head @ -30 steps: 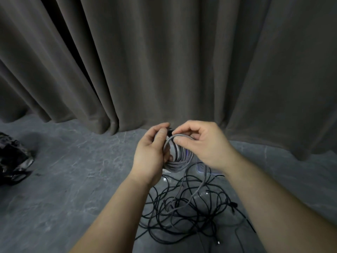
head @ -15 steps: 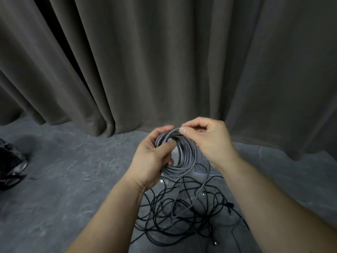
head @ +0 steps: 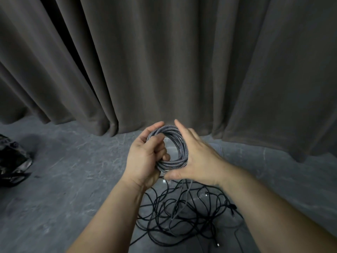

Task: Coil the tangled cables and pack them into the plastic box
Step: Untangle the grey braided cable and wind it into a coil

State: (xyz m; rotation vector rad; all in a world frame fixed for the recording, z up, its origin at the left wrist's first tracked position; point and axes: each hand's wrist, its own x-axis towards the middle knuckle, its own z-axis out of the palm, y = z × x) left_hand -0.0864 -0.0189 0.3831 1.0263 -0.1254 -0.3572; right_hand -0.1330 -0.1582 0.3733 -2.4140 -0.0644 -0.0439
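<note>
The coiling step is in hand: the left hand (head: 145, 159) grips the braided grey cable coil (head: 170, 148) with fingers curled through its loops, chest-high above the floor. The right hand (head: 198, 159) lies flat against the coil's far side, fingers straight — steadying, not pinching. 1 loose grey tail (head: 179, 205) hangs into the tangled black cables (head: 182, 214) below. Likely next — wind in that tail, then reach the clear plastic box (head: 215, 150) behind.

Left grip (head: 145, 157) curled, right grip (head: 198, 159) splayed
</note>
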